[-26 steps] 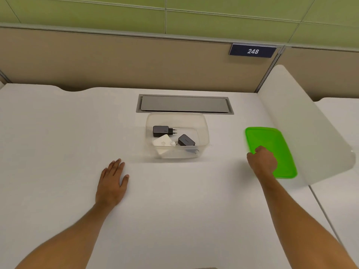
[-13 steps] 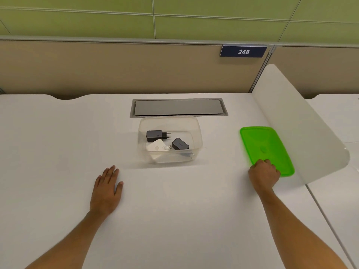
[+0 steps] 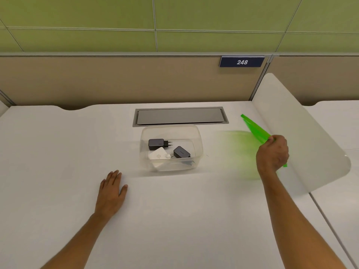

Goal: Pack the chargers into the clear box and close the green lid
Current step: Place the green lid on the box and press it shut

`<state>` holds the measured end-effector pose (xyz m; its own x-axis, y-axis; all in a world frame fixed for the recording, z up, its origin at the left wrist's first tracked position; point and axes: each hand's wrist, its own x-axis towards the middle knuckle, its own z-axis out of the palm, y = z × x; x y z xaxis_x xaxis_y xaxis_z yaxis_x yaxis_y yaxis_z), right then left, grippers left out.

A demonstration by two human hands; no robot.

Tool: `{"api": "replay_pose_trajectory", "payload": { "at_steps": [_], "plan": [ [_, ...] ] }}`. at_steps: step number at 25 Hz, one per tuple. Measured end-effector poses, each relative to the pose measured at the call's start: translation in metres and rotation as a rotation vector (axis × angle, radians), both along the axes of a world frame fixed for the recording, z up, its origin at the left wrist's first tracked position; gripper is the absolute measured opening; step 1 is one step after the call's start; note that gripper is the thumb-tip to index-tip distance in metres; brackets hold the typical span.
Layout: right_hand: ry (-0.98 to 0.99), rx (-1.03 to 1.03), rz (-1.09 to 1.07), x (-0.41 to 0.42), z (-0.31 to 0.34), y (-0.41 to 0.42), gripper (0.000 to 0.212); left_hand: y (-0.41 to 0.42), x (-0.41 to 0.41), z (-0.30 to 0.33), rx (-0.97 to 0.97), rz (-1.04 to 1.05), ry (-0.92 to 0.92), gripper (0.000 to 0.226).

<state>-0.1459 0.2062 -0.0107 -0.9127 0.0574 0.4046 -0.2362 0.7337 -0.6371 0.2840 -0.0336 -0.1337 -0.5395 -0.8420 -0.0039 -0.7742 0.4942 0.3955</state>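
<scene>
The clear box [image 3: 198, 144] stands open on the white desk, in the middle. Inside it lie two dark chargers [image 3: 156, 144] [image 3: 181, 152] and a white charger [image 3: 158, 155]. My right hand [image 3: 273, 155] grips the green lid [image 3: 256, 131] by its near edge and holds it tilted up on edge, off the desk, to the right of the box. A green tint falls on the desk below it. My left hand [image 3: 112, 191] rests flat on the desk, fingers apart, in front and to the left of the box.
A grey cable hatch [image 3: 180, 115] is set into the desk just behind the box. A white curved divider panel [image 3: 303, 133] rises at the desk's right edge, close behind the lid. A beige partition with a "248" plate [image 3: 241, 62] closes off the back.
My right hand closed on the lid's near edge and lifted it from flat on the desk to a steep tilt. The left hand stayed flat.
</scene>
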Motion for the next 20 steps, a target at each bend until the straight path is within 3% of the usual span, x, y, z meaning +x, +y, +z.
{"api": "replay_pose_trajectory", "payload": {
  "at_steps": [5, 11, 16, 20],
  "plan": [
    [0.042, -0.157, 0.088, 0.011, 0.056, -0.029, 0.023, 0.001, -0.059, 0.064, 0.135, 0.086, 0.387, 0.055],
    [0.093, -0.214, 0.398, 0.05, 0.118, -0.073, 0.027, 0.007, -0.119, 0.131, 0.396, 0.082, 0.733, 0.048],
    [-0.22, -0.348, 0.712, 0.069, 0.141, -0.108, 0.031, 0.007, -0.131, 0.148, 0.617, 0.15, 0.945, 0.046],
    [-0.385, -0.383, 0.847, 0.084, 0.133, -0.132, 0.029, 0.002, -0.126, 0.143, 0.826, 0.187, 1.128, 0.039]
  ]
}}
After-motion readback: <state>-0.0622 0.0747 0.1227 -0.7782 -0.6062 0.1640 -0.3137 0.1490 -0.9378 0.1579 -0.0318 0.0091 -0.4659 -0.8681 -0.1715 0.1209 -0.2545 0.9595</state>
